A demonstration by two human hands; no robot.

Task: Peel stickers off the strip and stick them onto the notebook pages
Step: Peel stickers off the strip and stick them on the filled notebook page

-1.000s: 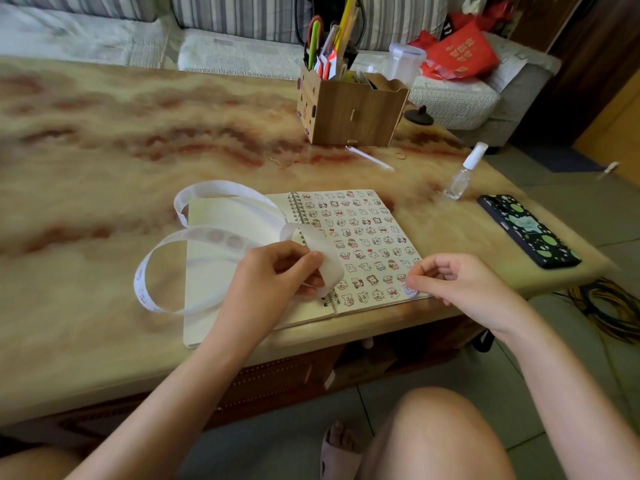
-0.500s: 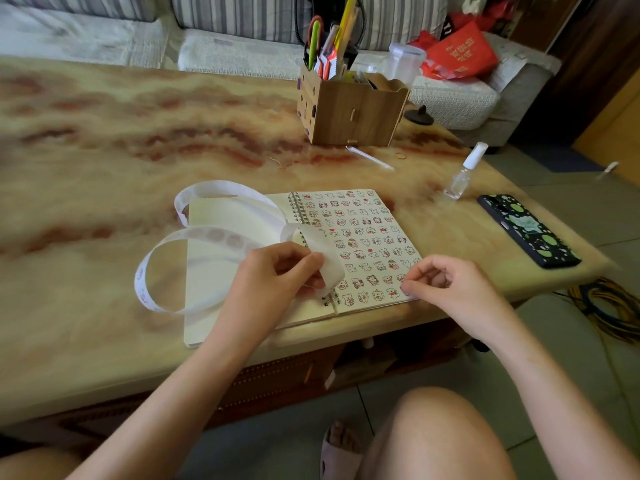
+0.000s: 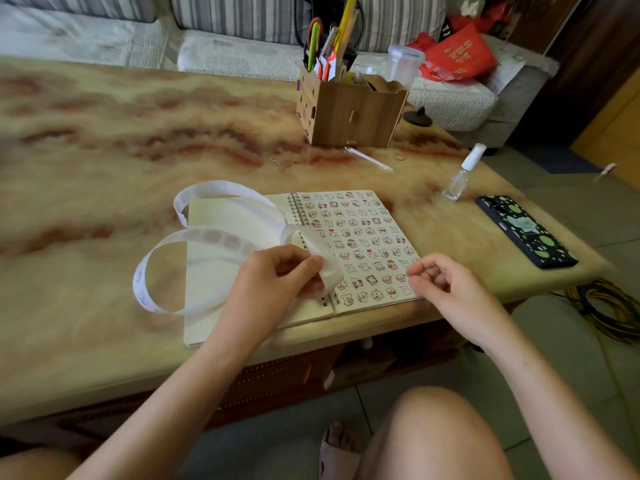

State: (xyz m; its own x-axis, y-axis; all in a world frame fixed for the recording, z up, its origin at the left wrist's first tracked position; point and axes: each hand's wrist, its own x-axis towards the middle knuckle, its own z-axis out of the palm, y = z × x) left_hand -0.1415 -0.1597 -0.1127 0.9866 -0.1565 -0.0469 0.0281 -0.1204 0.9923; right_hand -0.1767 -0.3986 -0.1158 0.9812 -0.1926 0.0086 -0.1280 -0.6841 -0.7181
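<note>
– Which step?
– Between peels, I think. My left hand [image 3: 277, 284] pinches the strip [image 3: 330, 268] over the notebook [image 3: 367, 237], at the surface's [image 3: 104, 140] front edge; my right hand [image 3: 441, 284] hangs loosely curled, empty.
– Next?
– Peel the next one off, with a careful fingernail

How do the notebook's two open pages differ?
The right page is filled with rows of small cartoon stickers; the left page looks blank. The sticker strip loops over the left page, while the right page lies mostly uncovered. Both meet at the spiral binding.
</note>
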